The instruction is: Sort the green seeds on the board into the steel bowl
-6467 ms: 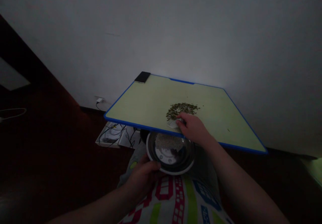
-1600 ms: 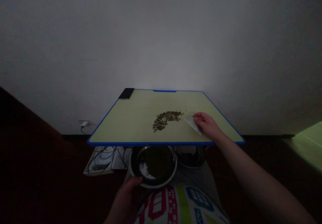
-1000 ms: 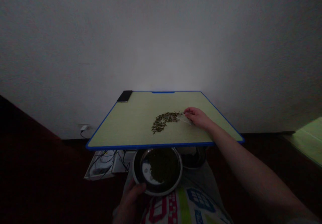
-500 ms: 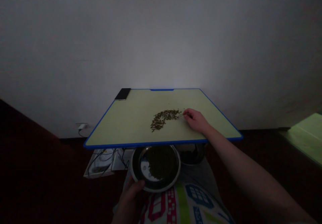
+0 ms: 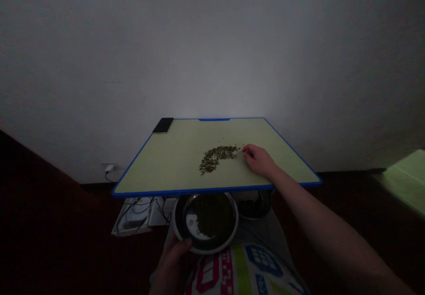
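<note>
My right hand (image 5: 259,158) is closed around a pair of thin metal tweezers (image 5: 239,153), as far as the dim light shows. The tips reach the right end of a curved spread of small brownish-green grains or seeds (image 5: 212,158) on the pale tabletop (image 5: 179,171). Below the table's front edge, my left hand (image 5: 174,257) grips a round metal bowl (image 5: 235,231), thumb over its near-left rim. Dark green-brown grains (image 5: 214,217) cover much of the bowl's bottom. My other left fingers are mostly hidden beneath the bowl.
A second metal bowl (image 5: 265,206) sits at the right under the table edge, partly hidden. A dark phone or tablet (image 5: 163,125) lies at the table's far left corner. White boxes with black cables (image 5: 134,217) are on the floor at left. A charger (image 5: 109,168) is plugged into the wall.
Both hands, the bowl and the grains keep nearly the same places. The whole view has shifted very slightly.
</note>
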A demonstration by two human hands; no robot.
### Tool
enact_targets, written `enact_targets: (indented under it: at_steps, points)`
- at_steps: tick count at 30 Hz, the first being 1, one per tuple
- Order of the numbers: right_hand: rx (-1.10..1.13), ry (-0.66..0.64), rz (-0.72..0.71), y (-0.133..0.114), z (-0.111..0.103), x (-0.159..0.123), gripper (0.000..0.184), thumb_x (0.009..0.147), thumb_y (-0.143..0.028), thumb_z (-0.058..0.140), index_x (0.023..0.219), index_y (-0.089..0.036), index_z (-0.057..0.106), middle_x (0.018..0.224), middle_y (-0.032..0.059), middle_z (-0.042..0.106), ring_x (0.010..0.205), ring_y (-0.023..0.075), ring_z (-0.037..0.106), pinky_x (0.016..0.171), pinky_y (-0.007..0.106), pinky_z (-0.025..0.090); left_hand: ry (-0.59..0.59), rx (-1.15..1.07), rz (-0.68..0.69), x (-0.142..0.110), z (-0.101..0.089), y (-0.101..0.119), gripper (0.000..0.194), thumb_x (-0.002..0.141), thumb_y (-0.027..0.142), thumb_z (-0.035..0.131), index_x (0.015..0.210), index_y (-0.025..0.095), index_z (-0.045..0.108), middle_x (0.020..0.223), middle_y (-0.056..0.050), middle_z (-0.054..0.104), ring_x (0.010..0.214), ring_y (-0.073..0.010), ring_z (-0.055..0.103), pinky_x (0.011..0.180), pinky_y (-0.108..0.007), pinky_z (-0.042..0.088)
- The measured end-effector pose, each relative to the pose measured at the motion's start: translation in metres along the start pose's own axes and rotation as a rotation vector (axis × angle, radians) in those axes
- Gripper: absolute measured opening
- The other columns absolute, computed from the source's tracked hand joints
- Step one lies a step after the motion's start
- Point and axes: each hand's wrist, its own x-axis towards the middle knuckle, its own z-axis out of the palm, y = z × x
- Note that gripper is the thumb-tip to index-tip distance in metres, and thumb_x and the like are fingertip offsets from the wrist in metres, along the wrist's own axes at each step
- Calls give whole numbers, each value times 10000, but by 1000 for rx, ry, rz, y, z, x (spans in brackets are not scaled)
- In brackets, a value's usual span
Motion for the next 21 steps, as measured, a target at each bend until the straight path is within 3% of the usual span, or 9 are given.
enact_targets:
  at_steps: [13, 16, 21]
  points:
    - [-37, 13, 35, 3, 2, 2, 198, 908, -215, 548, 1028, -177, 700, 771, 47, 703, 675, 181, 582, 671, 283, 400, -14, -36, -19, 2, -5, -3, 837, 667, 211, 840, 1456, 283, 570, 1137, -78, 833, 1203, -384, 705, 1064, -506, 551]
    - [-28, 4, 28, 2, 2, 3, 197, 913, -218, 546, 1031, -179, 698, 759, 41, 697, 669, 177, 579, 663, 279, 395, -14, -43, -15, 3, -1, -2, 817, 667, 203, 832, 1443, 264, 582, 1088, -84, 843, 1199, -389, 707, 1057, -520, 555]
    - [-12, -9, 0, -1, -1, 2, 201, 915, -220, 535, 1025, -179, 699, 739, 33, 686, 646, 173, 561, 654, 279, 390, 2, 3, -1, -3, 8, 3, 772, 671, 203, 820, 1412, 251, 610, 1187, -113, 814, 1182, -411, 713, 1038, -552, 564]
